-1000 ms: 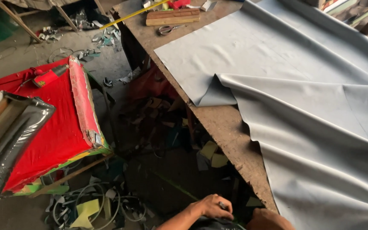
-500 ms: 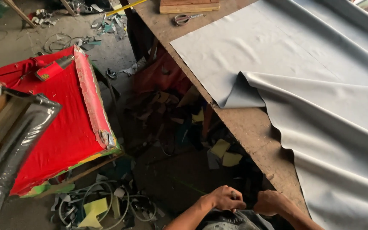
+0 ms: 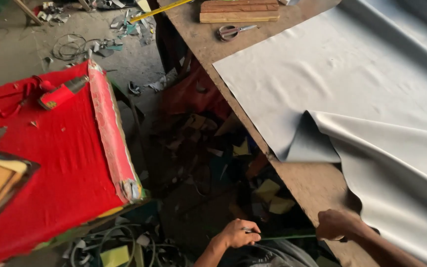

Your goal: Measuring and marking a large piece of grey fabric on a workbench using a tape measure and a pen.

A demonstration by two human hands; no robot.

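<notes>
**Both hands on a thin green strip at the near edge**

The left hand is curled, its fingers pinching one end of a thin green strip. The right hand is closed in a fist on the strip's other end, resting against the near edge of the surface. The strip runs taut and nearly level between the two hands, narrow, flat and straight, a dull green against the dark clutter below. What it is made of cannot be told.

On the surface, to the right, lies a large grey sheet, smooth and slightly glossy, with one corner folded back over itself in a soft curl just beyond the right hand. At the far end of the surface lie scissors and, beside them, a wooden block.

To the left stands a red pad with a worn edge; a red tool lies on its far part. Scraps and cords litter the floor between the pad and the surface.
</notes>
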